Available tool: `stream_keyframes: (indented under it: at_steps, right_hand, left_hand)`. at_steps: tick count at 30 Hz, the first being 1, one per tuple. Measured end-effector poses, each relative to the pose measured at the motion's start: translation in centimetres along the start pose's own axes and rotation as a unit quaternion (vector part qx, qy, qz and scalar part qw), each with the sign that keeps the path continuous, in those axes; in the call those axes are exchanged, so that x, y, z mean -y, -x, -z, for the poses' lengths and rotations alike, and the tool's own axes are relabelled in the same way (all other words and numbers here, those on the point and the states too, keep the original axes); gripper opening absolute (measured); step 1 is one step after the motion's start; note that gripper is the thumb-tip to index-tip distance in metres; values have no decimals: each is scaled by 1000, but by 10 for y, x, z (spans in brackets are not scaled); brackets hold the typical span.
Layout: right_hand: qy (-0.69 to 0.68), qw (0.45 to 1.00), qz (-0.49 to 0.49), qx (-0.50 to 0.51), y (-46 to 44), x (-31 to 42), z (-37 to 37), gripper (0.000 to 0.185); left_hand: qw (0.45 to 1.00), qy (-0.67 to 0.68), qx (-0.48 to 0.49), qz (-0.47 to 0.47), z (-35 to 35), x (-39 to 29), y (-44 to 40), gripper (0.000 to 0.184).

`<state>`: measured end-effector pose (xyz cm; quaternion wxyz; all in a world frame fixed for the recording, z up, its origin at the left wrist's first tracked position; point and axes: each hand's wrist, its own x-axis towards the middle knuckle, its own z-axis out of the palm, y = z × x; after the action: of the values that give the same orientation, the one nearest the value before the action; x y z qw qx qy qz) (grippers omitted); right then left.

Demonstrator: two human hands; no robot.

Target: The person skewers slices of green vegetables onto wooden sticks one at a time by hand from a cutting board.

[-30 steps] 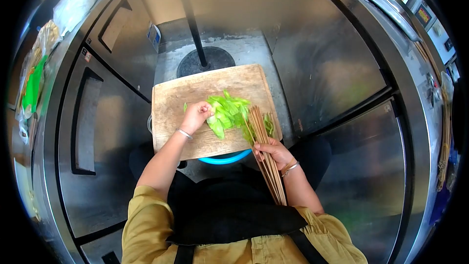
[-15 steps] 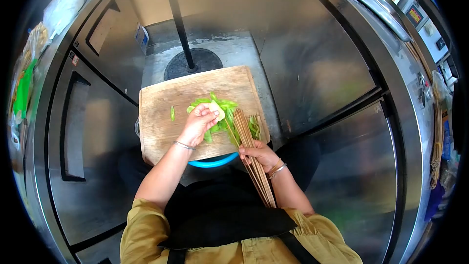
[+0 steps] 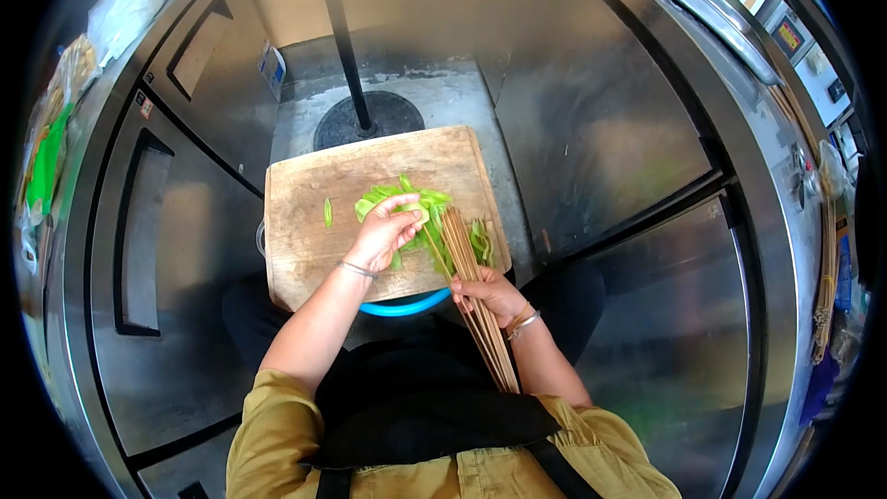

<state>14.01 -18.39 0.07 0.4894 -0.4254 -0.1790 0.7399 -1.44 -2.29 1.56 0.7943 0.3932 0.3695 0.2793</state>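
Observation:
My left hand pinches a pale green vegetable slice between thumb and fingers, above the cutting board. My right hand is wrapped round a bundle of bamboo skewers, their upper ends over the board and lower ends near my apron. One single skewer sticks out apart from the bundle, its tip close to the slice; whether it pierces it I cannot tell. Green vegetable slices lie heaped under my left hand, and more green pieces sit right of the skewers.
The wooden cutting board rests above a blue rim, near my knees. One small green piece lies at its left. Behind stands a fan's round black base. Steel cabinets close in both sides.
My left hand has turned slightly, and the slice in it now shows less of its face, near the single skewer's tip. My right hand keeps its hold on the skewers.

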Motion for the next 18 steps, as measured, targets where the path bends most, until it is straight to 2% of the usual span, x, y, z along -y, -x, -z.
stream_keyframes:
  at_steps: [5,12,18]
  right_hand:
    - [5,1000,1,-3,-1,-1,0,12]
    - [15,1000,8,5,-3,-3,1,11]
    - [26,1000,14,3,-3,-4,2,11]
  left_hand:
    - [997,45,-5,56,6,10,1,19]
    - [996,57,7,65,7,9,7,20]
    - [992,57,56,102,14,13,8,21]
